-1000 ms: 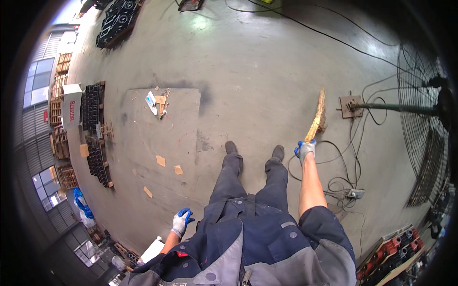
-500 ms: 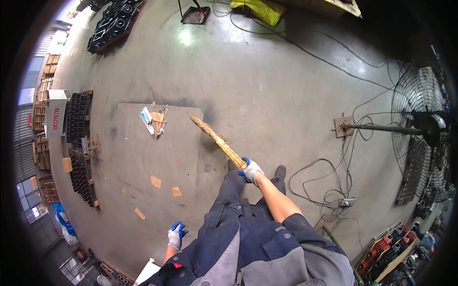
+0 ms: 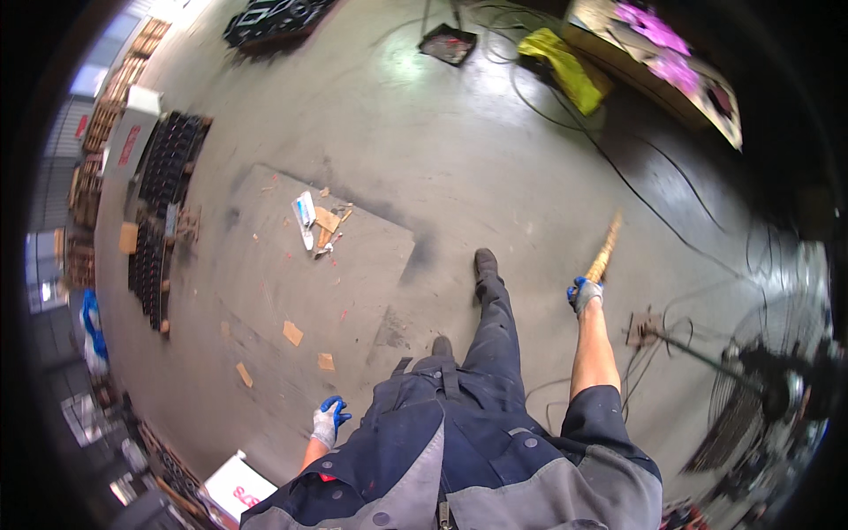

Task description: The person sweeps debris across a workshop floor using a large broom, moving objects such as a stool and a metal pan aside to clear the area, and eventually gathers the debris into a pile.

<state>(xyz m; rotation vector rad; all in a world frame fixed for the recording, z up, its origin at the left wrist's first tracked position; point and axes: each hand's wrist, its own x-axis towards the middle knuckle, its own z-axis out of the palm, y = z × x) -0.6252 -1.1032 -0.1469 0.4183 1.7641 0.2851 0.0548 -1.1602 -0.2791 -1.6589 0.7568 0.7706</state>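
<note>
right hand [image 3: 585, 293] gloved, fingers wrapped tight round the lower end of a wooden stick [image 3: 604, 250], held out over the concrete floor [image 3: 459, 150] to the right of the forward boot [image 3: 485, 262]. left hand [image 3: 329, 420] gloved, hanging low by the hip, fingers loosely curled, holding nothing. scrap pile [image 3: 316, 225] well apart on a grey floor patch. standing fan [image 3: 760, 389] near on the right.

Floor [image 3: 495, 150]: bare concrete, grey, matt, with stained, scuffed patches. Stick [image 3: 604, 250]: pale raw wood, rough, unfinished. Gloves on left hand [image 3: 327, 421] and right hand [image 3: 585, 293]: knitted grey cloth, blue coated fingers. Overalls [image 3: 468, 442]: dark blue and grey woven cloth, matt, dusty. Scraps [image 3: 292, 333]: brown cardboard. Fan [image 3: 751, 402]: dark wire metal guard.
</note>
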